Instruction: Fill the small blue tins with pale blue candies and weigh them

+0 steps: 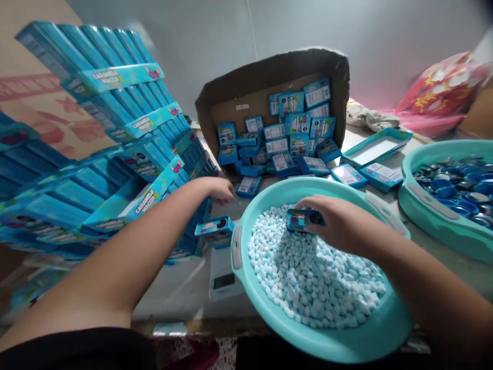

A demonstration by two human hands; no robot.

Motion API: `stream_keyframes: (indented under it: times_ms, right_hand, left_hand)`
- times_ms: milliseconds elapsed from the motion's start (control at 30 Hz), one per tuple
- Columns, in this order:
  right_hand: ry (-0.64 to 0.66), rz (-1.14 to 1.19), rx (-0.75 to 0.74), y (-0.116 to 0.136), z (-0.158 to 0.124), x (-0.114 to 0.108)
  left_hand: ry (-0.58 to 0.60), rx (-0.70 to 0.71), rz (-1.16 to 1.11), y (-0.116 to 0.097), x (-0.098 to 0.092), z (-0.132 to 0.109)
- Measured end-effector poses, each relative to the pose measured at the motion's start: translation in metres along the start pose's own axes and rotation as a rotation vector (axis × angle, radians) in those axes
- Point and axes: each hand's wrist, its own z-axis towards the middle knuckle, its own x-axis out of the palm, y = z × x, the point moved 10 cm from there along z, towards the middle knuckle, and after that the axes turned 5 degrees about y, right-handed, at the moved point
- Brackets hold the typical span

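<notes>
My right hand [333, 221] grips a small blue candy box [298, 220] and holds it low over the pale blue candies [319, 288]. These candies lie in a turquoise tub [327, 349] with grey handles. Left of the tub, my left hand [221, 190] is stretched forward with its fingers loosely bent and nothing seen in them; the fingertips are partly blurred. A single blue candy box [248, 186] lies just right of that hand. Below it, another small blue box [214, 226] rests on a white digital scale [215, 290].
A cardboard carton [223, 108] lies with its opening towards me, full of small blue boxes. Stacked blue display trays [127, 123] rise at the left. At the right stand a second turquoise tub [435, 221] of blue lids and a blue display tray [379, 146].
</notes>
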Motion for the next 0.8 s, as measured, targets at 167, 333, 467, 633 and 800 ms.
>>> stream_keyframes:
  times_ms: [167, 333, 467, 633, 800]
  right_hand:
    - [0.034, 0.122, 0.048, 0.000, 0.001, 0.001]
    - [0.062, 0.125, 0.019, -0.001, 0.001, 0.004]
    - [0.058, 0.112, -0.051, -0.002, 0.001, 0.005]
    - [0.044, 0.116, -0.069, -0.008, 0.001, 0.003]
    - [0.065, 0.084, -0.038, -0.014, 0.001, 0.005]
  left_hand:
    - [-0.042, 0.008, 0.160, -0.003, 0.005, 0.048]
    - [-0.088, 0.083, 0.194, -0.016, 0.011, 0.060]
    - [-0.081, 0.086, 0.194, -0.030, 0.011, 0.062]
    - [-0.283, 0.073, 0.174, -0.033, -0.026, 0.003]
    - [-0.580, 0.006, -0.023, -0.001, -0.036, -0.120]
